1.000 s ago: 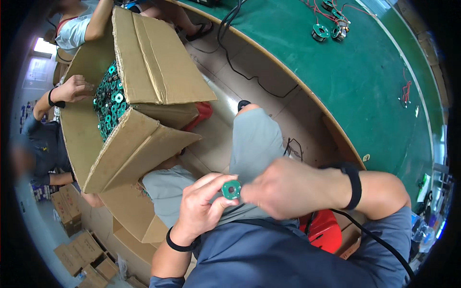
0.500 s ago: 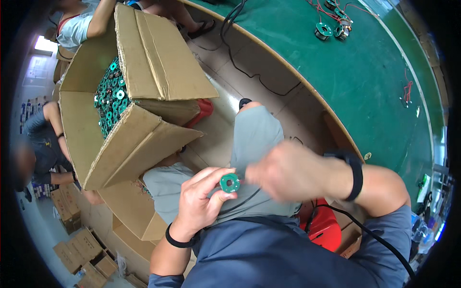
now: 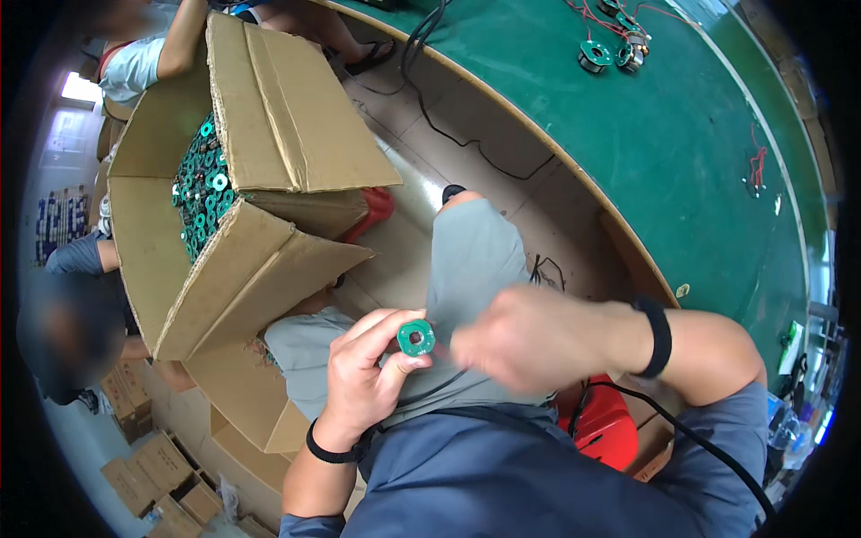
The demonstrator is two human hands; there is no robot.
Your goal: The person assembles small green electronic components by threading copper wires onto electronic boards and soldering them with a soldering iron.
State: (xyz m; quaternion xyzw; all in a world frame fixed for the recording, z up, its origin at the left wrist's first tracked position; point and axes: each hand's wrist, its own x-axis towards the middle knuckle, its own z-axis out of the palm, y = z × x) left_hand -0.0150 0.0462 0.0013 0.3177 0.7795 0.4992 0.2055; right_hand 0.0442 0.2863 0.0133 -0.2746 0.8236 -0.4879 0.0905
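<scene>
Your left hand (image 3: 366, 377) pinches a small green ring (image 3: 416, 338) at its fingertips over your lap, face up where your blurred right hand (image 3: 529, 339), grip unclear, can reach it, with the open cardboard box (image 3: 224, 260) of more rings far left and the green table (image 3: 682, 143) far right.

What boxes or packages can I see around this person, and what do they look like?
Large cardboard box: upper left, beside the person's knee, brown, flaps open, full of small green ring parts.
Small cardboard boxes: lower left on the floor, brown, closed, clustered together.
No screens or signs can be made out.
</scene>
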